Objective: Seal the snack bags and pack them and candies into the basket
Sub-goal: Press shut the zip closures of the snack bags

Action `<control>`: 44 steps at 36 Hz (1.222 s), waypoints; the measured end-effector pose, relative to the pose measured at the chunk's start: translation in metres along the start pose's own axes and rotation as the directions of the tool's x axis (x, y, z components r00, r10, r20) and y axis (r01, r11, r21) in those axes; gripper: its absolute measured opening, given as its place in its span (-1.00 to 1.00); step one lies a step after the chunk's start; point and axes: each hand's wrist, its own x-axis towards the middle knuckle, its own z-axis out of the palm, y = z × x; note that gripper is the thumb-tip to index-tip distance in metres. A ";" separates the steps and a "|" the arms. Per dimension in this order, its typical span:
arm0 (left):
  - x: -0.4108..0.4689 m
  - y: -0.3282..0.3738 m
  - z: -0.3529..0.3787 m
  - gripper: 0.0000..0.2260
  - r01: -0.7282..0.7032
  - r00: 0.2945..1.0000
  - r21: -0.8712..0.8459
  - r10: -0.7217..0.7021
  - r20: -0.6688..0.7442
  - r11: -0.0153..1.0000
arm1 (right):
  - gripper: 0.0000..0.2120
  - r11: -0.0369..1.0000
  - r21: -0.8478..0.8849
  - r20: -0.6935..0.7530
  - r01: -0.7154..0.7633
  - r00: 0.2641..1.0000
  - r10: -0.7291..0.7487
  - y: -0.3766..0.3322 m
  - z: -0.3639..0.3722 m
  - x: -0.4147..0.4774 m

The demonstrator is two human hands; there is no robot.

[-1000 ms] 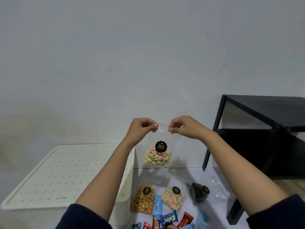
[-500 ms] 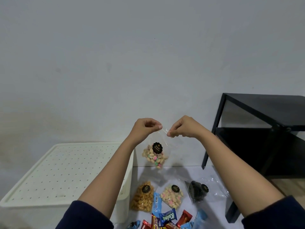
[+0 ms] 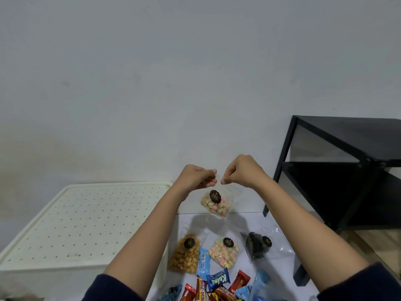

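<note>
A clear snack bag (image 3: 215,204) of small pastel and tan pieces with a black round label hangs in the air, tilted. My left hand (image 3: 196,178) and my right hand (image 3: 240,170) both pinch its top edge, fingertips nearly touching. Below on the white surface lie an orange snack bag (image 3: 185,255), a pastel snack bag (image 3: 223,253) and a bag of dark pieces (image 3: 258,246). A heap of wrapped candies (image 3: 217,285) in blue, red and orange lies nearest me. No basket is in sight.
A cream perforated box lid (image 3: 82,220) fills the left, with my left forearm crossing its right edge. A black metal shelf table (image 3: 347,170) stands at the right. A plain grey wall rises behind.
My hands have drawn closer together along the bag's top, and the held bag has dropped slightly and tilted to the right.
</note>
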 end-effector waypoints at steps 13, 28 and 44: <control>-0.004 -0.005 0.009 -0.74 0.093 0.995 -0.061 -0.091 0.029 0.994 | -0.92 0.996 -0.089 -0.016 -0.011 1.000 0.009 0.009 0.008 -0.004; 0.001 0.001 0.010 -0.87 0.087 0.996 0.070 -0.088 0.019 0.994 | -0.84 0.999 -0.011 0.080 0.035 0.996 -0.034 0.012 0.011 -0.003; -0.004 -0.005 0.007 -0.87 -0.095 0.976 -0.060 0.105 0.191 0.994 | -0.84 0.901 0.433 0.209 -0.030 0.976 -0.068 0.030 0.005 -0.014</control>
